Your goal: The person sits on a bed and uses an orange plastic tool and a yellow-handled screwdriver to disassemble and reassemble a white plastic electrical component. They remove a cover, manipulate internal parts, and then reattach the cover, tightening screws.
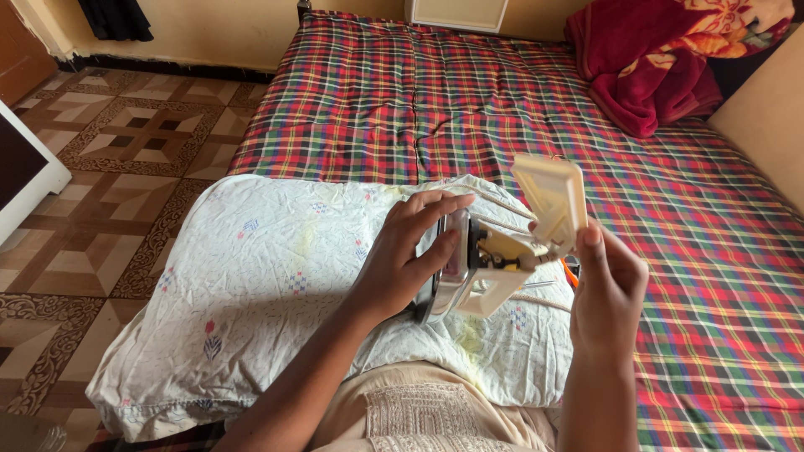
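Above the pillow (251, 276), my left hand (402, 259) wraps around the iron (448, 268), and my right hand (607, 289) pinches its cream plastic cover (553, 201), lifted open.

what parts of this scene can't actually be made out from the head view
- Metal soleplate of the opened cream plastic clothes iron: largely hidden by the left hand.
- Iron's inner wiring: too small to tell.
- Orange tool: mostly behind the right hand.
- White framed panel: cut by the left edge.
- Red blanket: cut by the top edge.
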